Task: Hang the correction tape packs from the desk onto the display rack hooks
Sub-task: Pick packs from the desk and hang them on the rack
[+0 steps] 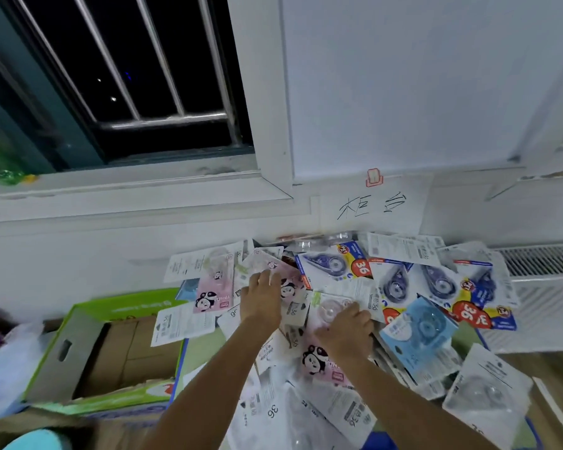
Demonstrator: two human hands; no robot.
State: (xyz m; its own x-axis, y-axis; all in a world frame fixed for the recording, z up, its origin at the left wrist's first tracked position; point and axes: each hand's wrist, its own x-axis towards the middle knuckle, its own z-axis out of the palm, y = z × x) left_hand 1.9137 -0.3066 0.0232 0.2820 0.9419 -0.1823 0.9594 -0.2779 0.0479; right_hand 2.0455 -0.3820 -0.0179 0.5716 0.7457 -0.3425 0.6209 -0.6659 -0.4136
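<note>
A heap of correction tape packs (pixel 355 306) covers the desk: pink panda cards, blue cards, white backs, and cards with a red "36" sticker. My left hand (pixel 261 298) reaches into the heap with fingers spread on a pink panda pack (pixel 288 287). My right hand (pixel 346 334) lies lower, its fingers curled over a pack with a clear blister (pixel 329 308). Whether either hand has lifted a pack I cannot tell. No display rack or hooks are in view.
An open green and cardboard box (pixel 111 349) stands left of the heap. A wall with a handwritten paper sign (pixel 371 206) rises behind it, a barred dark window (pixel 127 76) at upper left, a radiator grille (pixel 540 259) at right. A plastic bag (pixel 7 362) lies far left.
</note>
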